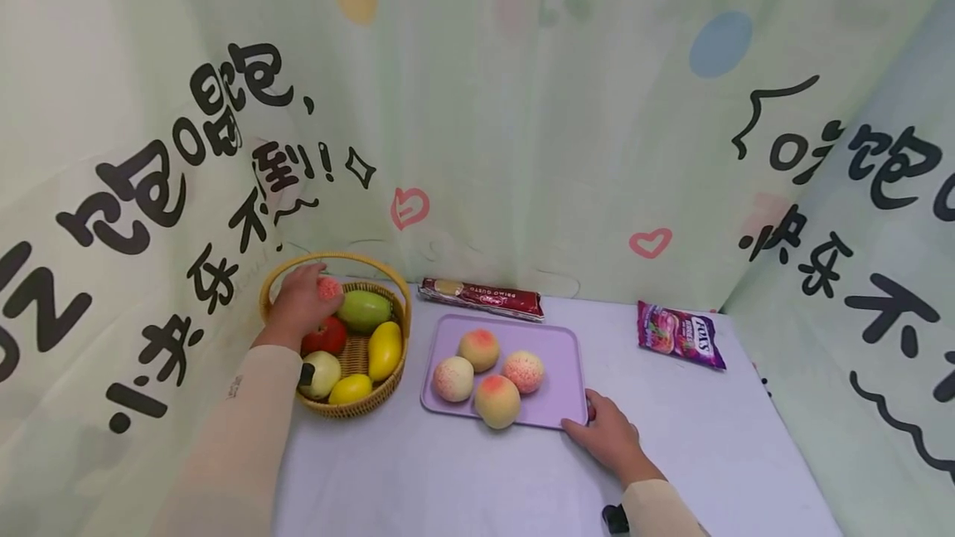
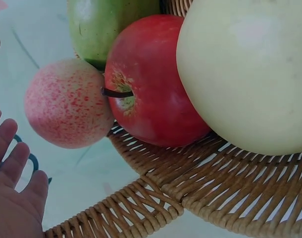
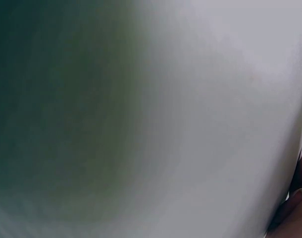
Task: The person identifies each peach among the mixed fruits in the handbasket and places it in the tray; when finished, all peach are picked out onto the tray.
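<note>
My left hand (image 1: pixel 300 302) is over the left side of a wicker basket (image 1: pixel 406 330), beside a speckled pink peach (image 1: pixel 328 287). In the left wrist view its fingers (image 2: pixel 13 163) are spread and look apart from that peach (image 2: pixel 69 103), which rests against a red apple (image 2: pixel 151 82). The basket also holds a green mango (image 1: pixel 365 311), a pale round fruit (image 1: pixel 322 374) and two yellow lemons (image 1: pixel 385 350). My right hand (image 1: pixel 610 435) grips the near right corner of a purple tray (image 1: pixel 563 371). Several peaches (image 1: pixel 497 401) sit on the tray.
A long dark red snack packet (image 1: pixel 481 298) lies behind the tray. A purple candy bag (image 1: pixel 680 336) lies at the back right of the white table (image 1: pixel 448 479). Printed curtains (image 1: pixel 485 106) hang around the back and sides. The basket's handle (image 1: pixel 351 257) arches upright.
</note>
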`<state>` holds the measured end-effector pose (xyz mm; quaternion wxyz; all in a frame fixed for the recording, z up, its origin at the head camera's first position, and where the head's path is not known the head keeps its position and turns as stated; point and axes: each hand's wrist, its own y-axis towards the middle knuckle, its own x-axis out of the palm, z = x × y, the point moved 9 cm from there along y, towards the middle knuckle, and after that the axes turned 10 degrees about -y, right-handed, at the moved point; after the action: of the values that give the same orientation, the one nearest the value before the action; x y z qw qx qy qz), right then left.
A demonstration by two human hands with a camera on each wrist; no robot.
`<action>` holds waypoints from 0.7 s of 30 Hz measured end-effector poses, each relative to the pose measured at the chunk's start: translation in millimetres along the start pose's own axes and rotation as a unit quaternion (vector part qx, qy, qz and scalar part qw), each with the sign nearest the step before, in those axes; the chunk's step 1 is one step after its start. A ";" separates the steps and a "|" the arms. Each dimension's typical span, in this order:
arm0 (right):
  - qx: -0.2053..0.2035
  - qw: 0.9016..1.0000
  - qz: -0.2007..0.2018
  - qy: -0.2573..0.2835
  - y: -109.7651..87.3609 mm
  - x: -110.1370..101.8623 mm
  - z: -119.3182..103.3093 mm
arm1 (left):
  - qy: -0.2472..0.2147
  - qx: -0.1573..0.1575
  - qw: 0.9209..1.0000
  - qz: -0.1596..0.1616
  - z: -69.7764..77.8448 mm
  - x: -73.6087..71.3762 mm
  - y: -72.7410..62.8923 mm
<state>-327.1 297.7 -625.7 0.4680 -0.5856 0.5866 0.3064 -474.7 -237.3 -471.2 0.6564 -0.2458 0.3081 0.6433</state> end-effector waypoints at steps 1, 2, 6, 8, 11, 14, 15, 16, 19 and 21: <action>0.000 1.000 0.000 0.000 0.2 0.2 0.0 | 0.000 -0.001 1.000 -0.001 -2.0 -0.2 1.1; 0.000 1.000 -0.001 0.000 0.2 0.3 -0.2 | 0.000 -0.004 1.000 -0.002 -4.1 -0.3 2.3; -0.002 1.000 0.001 -0.002 0.0 0.5 -0.2 | 0.001 -0.010 1.000 -0.005 -10.5 0.6 7.7; -0.002 1.000 0.004 -0.002 -0.5 -0.3 -0.3 | 0.004 -0.013 1.000 -0.009 -11.6 1.8 9.7; -0.001 1.000 0.005 -0.001 -1.1 -0.7 0.0 | 0.008 -0.018 1.000 -0.012 -11.8 4.1 11.6; -0.001 1.000 0.007 -0.002 -1.3 -0.6 0.2 | 0.012 -0.020 1.000 -0.017 -10.7 6.0 12.2; -0.002 1.000 0.007 -0.002 -1.2 -0.6 0.0 | 0.011 -0.021 1.000 -0.018 -10.6 6.7 12.2; -0.003 1.000 0.008 -0.002 -1.1 -0.8 -0.3 | 0.009 -0.023 1.000 -0.019 -10.4 7.1 12.2; -0.004 1.000 0.008 -0.003 -0.9 -1.3 -1.1 | 0.006 -0.027 0.999 -0.021 -11.9 9.1 12.4; -0.002 1.000 0.007 -0.003 -0.7 -1.3 -0.7 | 0.005 -0.029 0.999 -0.022 -14.0 10.7 13.3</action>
<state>-326.7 297.5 -624.1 0.4667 -0.5813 0.5888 0.3125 -489.4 -239.2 -487.6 0.6613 -0.2744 0.2869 0.6365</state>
